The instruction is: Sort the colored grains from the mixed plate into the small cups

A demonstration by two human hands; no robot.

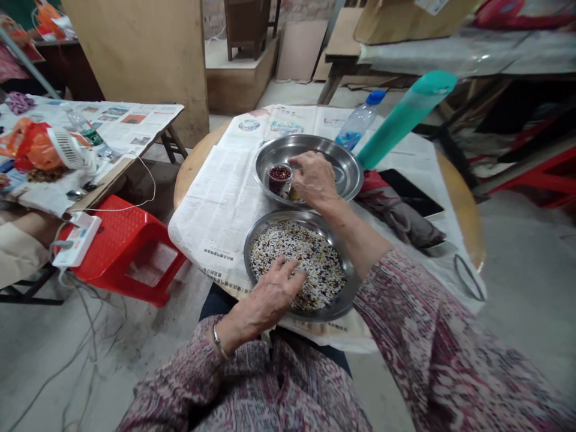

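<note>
A steel basin (253, 225) close to my body holds a mix of small white, dark red and yellow bead-like pieces (315, 264). My left hand (275, 291) lies over these pieces at the basin's near left, fingers stretched and somewhat apart. Behind it stands a second steel basin (346, 171). Inside that one, at the left, is a small clear cup (279, 178) filled with dark red pieces. My right hand (314, 177) reaches into the far basin just right of the cup, fingers bent downward. Its fingertips are partly hidden, and something yellowish shows below them.
Newspaper (202, 210) covers the round table. A blue-capped bottle (357, 123), a green cylinder (407, 120), a dark flat object (411, 192) and a grey-red cloth (387, 210) lie right. Left are a red stool (117, 240) with a power strip (78, 240), and another table with a small fan (67, 147).
</note>
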